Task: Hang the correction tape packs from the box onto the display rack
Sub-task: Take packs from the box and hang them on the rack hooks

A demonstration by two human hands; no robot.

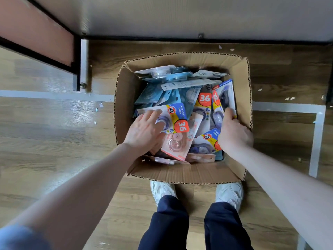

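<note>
An open cardboard box (180,173) stands on the floor in front of my feet, filled with several correction tape packs in blue, pink and white. My left hand (144,129) lies with fingers spread on a white pack with an orange "36" label (177,118) at the box's left side. My right hand (232,131) reaches in at the right wall, its fingers curled on the edge of an upright pack with a "36" label (224,97). A pink pack (175,146) lies between my hands. No display rack shows in view.
The box sits on a wooden floor with white tape lines (54,95). A black metal frame with a reddish panel (36,31) stands at the upper left, and a wall runs along the back. My two white shoes (229,193) touch the box's near side.
</note>
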